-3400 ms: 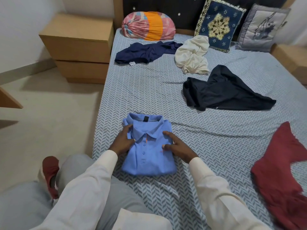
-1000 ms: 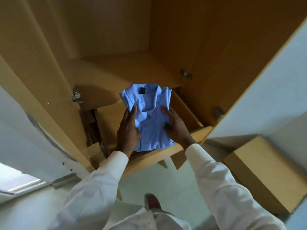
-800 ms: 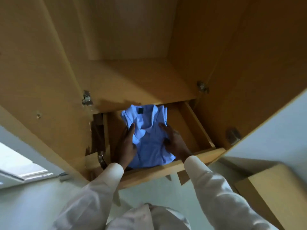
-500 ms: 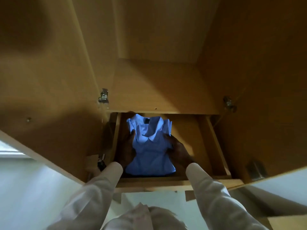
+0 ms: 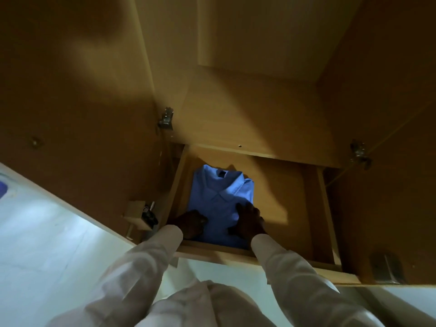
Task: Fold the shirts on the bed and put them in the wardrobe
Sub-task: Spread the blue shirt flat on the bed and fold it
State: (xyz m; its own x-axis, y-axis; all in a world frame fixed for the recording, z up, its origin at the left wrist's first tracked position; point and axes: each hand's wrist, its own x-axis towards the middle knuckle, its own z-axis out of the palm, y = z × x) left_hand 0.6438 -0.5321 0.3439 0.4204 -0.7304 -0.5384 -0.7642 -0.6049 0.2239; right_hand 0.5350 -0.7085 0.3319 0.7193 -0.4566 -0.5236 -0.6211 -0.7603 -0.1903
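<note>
Shirt lowered into drawer; right grip spread atop, left grip at edge, unclear.

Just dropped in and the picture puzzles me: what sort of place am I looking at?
Probably inside a tan wooden wardrobe at home: a metal door hinge, and a pulled-out wooden drawer holding a folded light-blue collared shirt.

Blue shirt in drawer, left hand and right hand on it

No legible text — dark neck tag on shirt unreadable.
</note>
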